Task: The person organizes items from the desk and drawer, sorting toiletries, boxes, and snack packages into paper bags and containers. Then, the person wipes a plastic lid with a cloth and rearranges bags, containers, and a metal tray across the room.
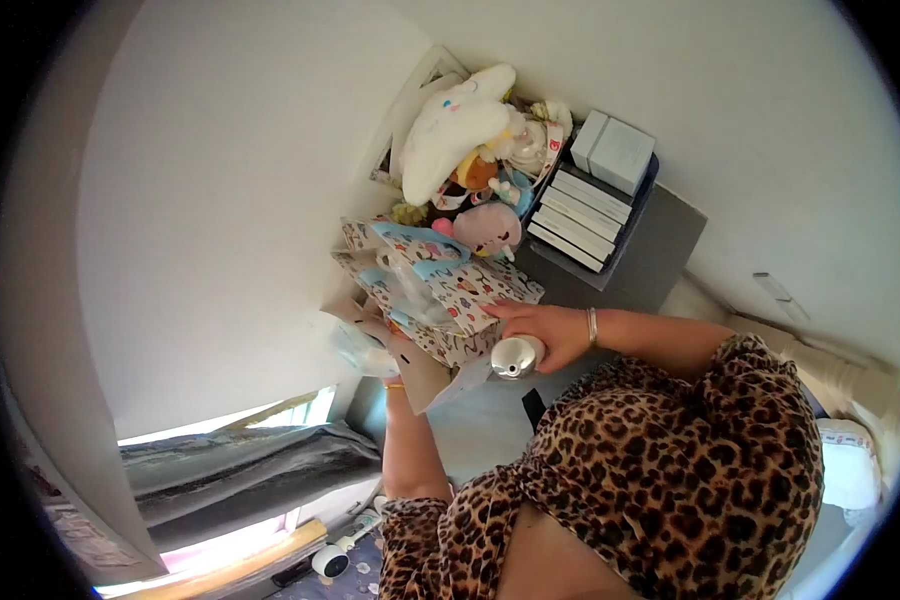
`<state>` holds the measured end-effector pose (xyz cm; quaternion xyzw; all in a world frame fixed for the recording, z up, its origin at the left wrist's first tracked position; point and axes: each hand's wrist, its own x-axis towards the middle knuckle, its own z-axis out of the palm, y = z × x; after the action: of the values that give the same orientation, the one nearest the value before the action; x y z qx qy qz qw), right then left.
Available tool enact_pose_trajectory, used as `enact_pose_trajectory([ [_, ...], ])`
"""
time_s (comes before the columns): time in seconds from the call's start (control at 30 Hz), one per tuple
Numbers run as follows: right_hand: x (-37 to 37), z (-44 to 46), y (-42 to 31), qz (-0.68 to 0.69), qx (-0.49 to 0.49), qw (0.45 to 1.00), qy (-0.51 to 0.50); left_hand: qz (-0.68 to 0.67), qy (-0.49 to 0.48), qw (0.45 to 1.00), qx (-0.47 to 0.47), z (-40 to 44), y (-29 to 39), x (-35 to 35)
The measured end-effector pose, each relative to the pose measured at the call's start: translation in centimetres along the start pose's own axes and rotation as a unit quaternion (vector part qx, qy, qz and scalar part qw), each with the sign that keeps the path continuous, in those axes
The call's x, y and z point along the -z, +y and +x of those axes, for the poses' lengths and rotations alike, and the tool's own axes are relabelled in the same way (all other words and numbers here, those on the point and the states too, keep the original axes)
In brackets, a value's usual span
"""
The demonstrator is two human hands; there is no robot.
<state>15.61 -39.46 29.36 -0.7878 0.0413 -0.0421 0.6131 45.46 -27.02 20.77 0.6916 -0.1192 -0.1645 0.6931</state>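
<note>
A paper bag (pixel 457 291) with a colourful cartoon print stands gaping on the desk, with clear plastic (pixel 410 289) showing inside. My right hand (pixel 554 333) is closed around a small bottle (pixel 517 357) with a shiny silver end turned up at me. Its index finger reaches out to the bag's printed side. On the bag's near left side is my left hand (pixel 391 371), mostly hidden behind the paper, so its fingers do not show. Beside it is something translucent and bluish (pixel 362 349), perhaps plastic, which I cannot make out.
Plush toys (pixel 453 128) are heaped behind the bag against the wall. To their right, a dark bin (pixel 610 268) holds several white boxes (pixel 578 222) on the grey desk (pixel 667 238). A curtained window (pixel 250 470) and a white camera-like device (pixel 330 560) are at lower left.
</note>
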Motion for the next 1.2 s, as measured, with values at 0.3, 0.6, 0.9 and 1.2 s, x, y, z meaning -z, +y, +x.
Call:
enact_pose_trajectory([
  [0.3, 0.6, -3.3, 0.3, -0.071, -0.092, 0.989, 0.089, -0.018, 0.017, 1.000, 0.003, 0.6, -0.2, 3.9],
  [0.6, 2.8, 0.9, -9.7, 0.185, -0.118, 0.975, 0.015, 0.188, -0.086, 0.976, -0.071, -6.5, -5.3, 19.0],
  [0.9, -10.3, 23.4, -8.8, 0.028, -0.139, 0.989, 0.043, -0.502, 0.174, 0.778, 0.336, -21.9, -9.1, 25.9],
  [1.2, -26.9, 26.1, 8.0, -0.210, -0.417, 0.836, 0.288, -0.300, 0.211, 0.864, 0.347, -30.2, -7.7, 24.9],
])
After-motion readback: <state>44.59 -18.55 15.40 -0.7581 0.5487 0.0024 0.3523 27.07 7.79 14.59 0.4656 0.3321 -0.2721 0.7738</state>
